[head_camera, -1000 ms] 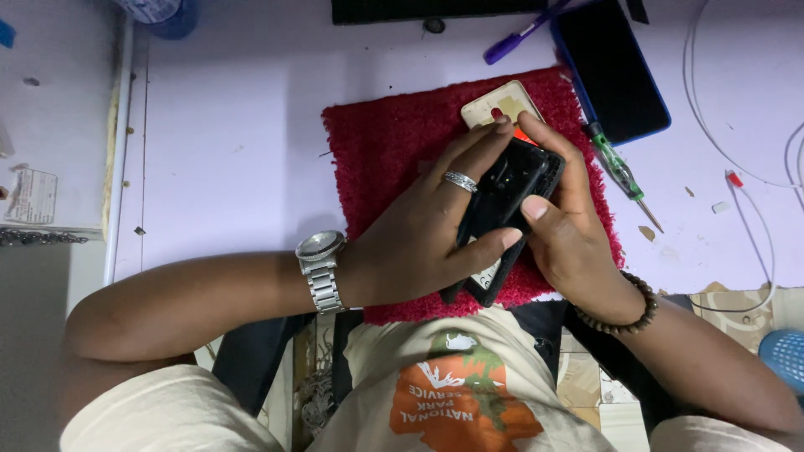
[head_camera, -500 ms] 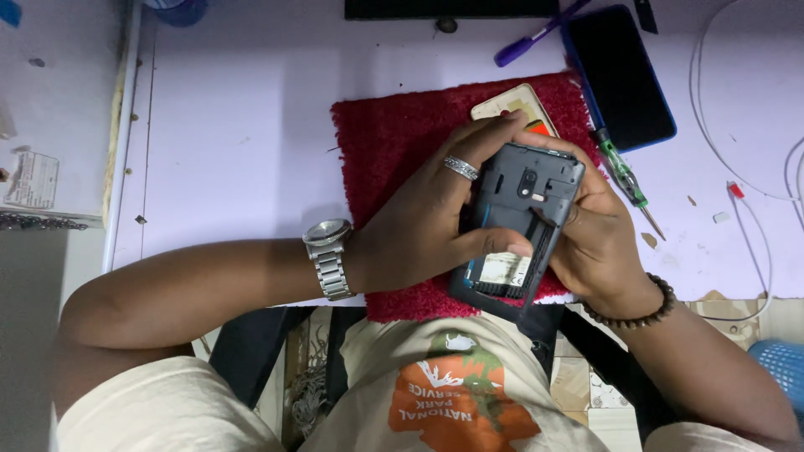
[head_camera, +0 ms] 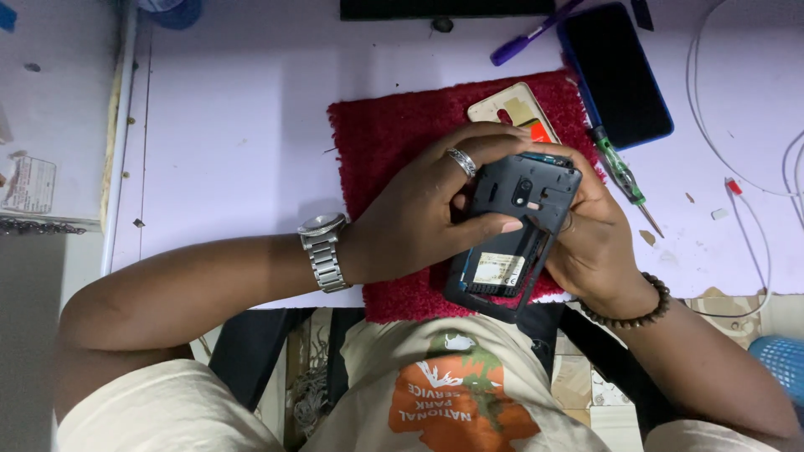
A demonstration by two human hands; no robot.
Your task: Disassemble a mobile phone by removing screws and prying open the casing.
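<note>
Both my hands hold a dark opened phone (head_camera: 511,238) over a red fuzzy mat (head_camera: 385,134); its back is off, and a battery with a label shows inside. My left hand (head_camera: 427,209), with a ring and a metal wristwatch, grips the phone's left side, thumb laid across the inner frame. My right hand (head_camera: 590,234), with a bead bracelet, cups the phone's right edge from behind. A pale back cover (head_camera: 515,109) lies on the mat just beyond my fingers.
A second phone with a dark screen and blue edge (head_camera: 615,75) lies at the upper right, beside a green-handled screwdriver (head_camera: 624,176) and a purple pen (head_camera: 528,38). White cables (head_camera: 745,167) trail at the right. A blue basket (head_camera: 779,360) sits at the lower right.
The phone has been turned from edge-on to flat, its open back now faces me. My left thumb has moved onto the inner frame.
</note>
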